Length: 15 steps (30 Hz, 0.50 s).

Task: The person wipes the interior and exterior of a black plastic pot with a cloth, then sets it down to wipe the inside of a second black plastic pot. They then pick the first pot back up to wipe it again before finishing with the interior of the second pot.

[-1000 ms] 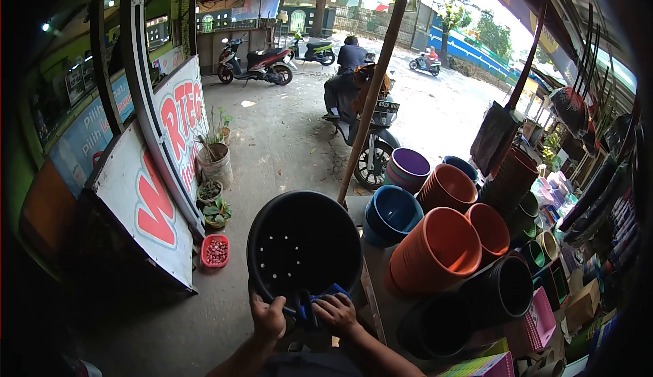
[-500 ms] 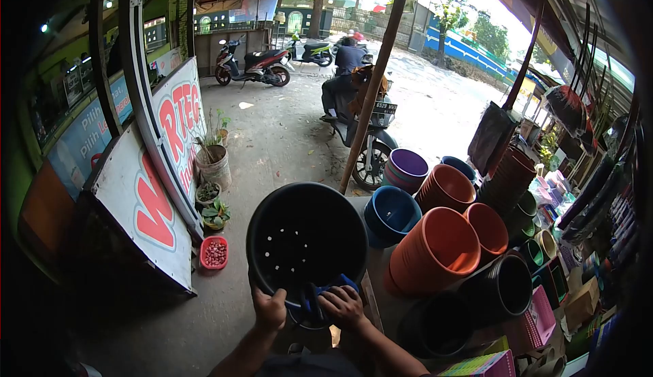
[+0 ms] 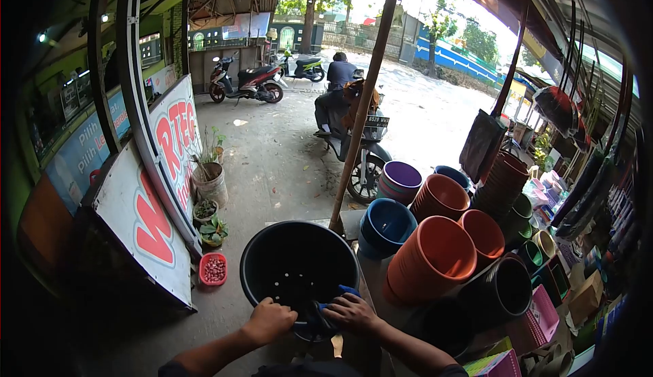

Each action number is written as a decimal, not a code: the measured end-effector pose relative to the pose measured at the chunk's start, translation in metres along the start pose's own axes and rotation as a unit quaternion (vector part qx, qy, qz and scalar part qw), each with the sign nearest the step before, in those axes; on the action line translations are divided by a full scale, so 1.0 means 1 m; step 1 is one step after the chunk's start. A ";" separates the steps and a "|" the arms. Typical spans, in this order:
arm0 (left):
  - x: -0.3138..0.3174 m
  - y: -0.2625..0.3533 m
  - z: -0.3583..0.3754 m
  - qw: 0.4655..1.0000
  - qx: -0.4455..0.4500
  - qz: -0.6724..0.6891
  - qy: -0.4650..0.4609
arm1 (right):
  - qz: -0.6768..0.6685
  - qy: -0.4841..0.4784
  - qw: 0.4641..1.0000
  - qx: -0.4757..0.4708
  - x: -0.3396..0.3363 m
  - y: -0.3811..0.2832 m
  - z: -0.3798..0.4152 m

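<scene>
A large round black plastic pot [image 3: 299,244] with small light holes in its bottom stands or hangs tilted in front of me; its support is hidden. My left hand [image 3: 271,319] is closed at the near left of its rim. At the near right rim, my right hand [image 3: 348,312] is closed on a blue cloth [image 3: 349,290], partly hidden by the fingers. Dark material hangs beside the right hand, too dim to name.
Stacked orange buckets [image 3: 435,261], blue tubs [image 3: 388,224] and black pots [image 3: 500,288] stand at my right. A wooden post [image 3: 360,112] rises ahead. On the left are a signboard [image 3: 146,224] and a red basket of small reddish items [image 3: 213,269]. A person [image 3: 340,74] sits on a motorbike.
The pot has dropped lower in view and tilted away, so its bottom shows less. My left hand has shifted along the near rim towards the right hand, which keeps the blue cloth.
</scene>
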<state>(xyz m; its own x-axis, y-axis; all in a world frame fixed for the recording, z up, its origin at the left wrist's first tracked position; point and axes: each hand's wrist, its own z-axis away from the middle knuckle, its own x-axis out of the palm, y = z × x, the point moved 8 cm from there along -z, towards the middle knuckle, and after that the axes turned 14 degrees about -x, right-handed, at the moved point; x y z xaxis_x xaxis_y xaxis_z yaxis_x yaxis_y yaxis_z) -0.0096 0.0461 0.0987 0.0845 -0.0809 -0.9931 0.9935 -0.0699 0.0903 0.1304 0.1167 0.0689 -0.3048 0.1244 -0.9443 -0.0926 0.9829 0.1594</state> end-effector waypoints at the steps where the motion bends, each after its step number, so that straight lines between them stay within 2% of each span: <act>1: 0.027 -0.004 -0.006 0.994 0.002 -0.051 -0.098 | -0.009 -0.012 1.000 -0.027 0.004 -0.001 -0.001; 2: 0.036 -0.011 -0.008 0.994 0.001 -0.051 -0.098 | -0.008 -0.011 1.000 -0.028 0.004 0.000 -0.001; 4: 0.023 -0.016 0.000 0.991 0.110 0.056 0.058 | -0.084 -0.064 0.994 -0.010 0.011 0.008 0.006; 5: 0.033 -0.025 -0.001 0.992 0.110 0.059 0.018 | -0.082 -0.064 0.995 -0.005 0.002 0.014 0.010; 7: 0.030 -0.034 0.006 0.988 0.120 0.097 0.003 | -0.174 0.019 0.983 0.048 -0.030 0.037 0.021; 9: 0.026 -0.039 0.012 0.982 0.094 0.150 -0.065 | -0.211 0.089 0.968 0.106 -0.044 0.062 0.041; 10: 0.026 -0.042 0.013 0.982 0.093 0.150 -0.064 | -0.225 0.131 0.958 0.124 -0.045 0.075 0.051; 12: 0.031 -0.052 0.017 0.955 0.062 0.275 -0.094 | -0.363 0.265 0.862 0.236 -0.036 0.101 0.081; 13: 0.035 -0.050 0.019 0.954 0.060 0.277 -0.094 | -0.489 0.314 0.763 0.282 -0.009 0.111 0.105; 14: 0.040 -0.056 0.019 0.910 0.009 0.399 -0.109 | -0.491 0.311 0.763 0.282 -0.008 0.107 0.102; 15: 0.048 -0.061 0.019 0.848 -0.043 0.513 -0.122 | -0.572 0.425 0.626 0.317 -0.009 0.106 0.105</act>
<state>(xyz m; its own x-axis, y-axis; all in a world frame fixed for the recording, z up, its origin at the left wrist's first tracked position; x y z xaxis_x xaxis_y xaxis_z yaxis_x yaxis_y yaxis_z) -0.0678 0.0274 0.0470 0.9006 -0.2598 -0.3483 0.4086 0.2337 0.8823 0.2231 0.2343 0.0637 -0.8022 -0.5620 0.2015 -0.3986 0.2530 -0.8815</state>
